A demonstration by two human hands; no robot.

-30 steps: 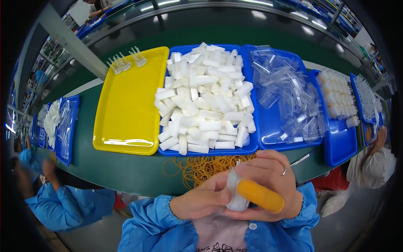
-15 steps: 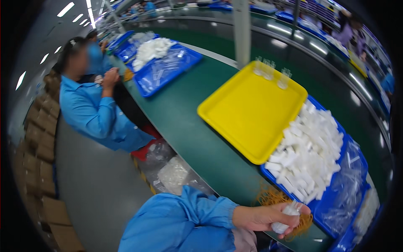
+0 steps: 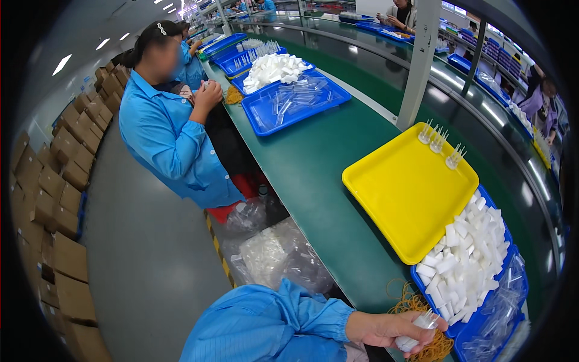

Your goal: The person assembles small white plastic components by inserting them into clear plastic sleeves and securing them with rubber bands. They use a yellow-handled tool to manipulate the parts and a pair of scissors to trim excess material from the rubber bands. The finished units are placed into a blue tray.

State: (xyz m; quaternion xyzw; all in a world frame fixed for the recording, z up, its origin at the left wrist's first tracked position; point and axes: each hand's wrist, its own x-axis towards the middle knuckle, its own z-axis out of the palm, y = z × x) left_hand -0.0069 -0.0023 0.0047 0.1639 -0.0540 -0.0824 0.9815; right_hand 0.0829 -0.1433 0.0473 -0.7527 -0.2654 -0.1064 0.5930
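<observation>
My left hand (image 3: 392,330), in a blue sleeve, reaches in from the lower edge at the lower right. Its fingers are closed around a small white-and-clear plastic bundle (image 3: 417,332) with thin prongs sticking up. Just beneath and beside this hand lies a heap of tan rubber bands (image 3: 435,349) on the green table. White foam-like pieces (image 3: 467,259) fill the blue tray beyond the hand, with clear plastic tubes (image 3: 497,308) in bags or loose beside them. My right hand does not show.
A yellow tray (image 3: 404,205) rests by the blue tray, with three clear pronged pieces (image 3: 439,140) standing along its far edge. A co-worker in blue (image 3: 175,133) stands at the left, near a blue tray (image 3: 265,120) of parts. Cartons (image 3: 66,205) line the floor. A post (image 3: 420,66) rises behind the table.
The view has shifted, so the trays, table and co-worker appear farther right. My left hand keeps its grip on the bundle over the rubber bands.
</observation>
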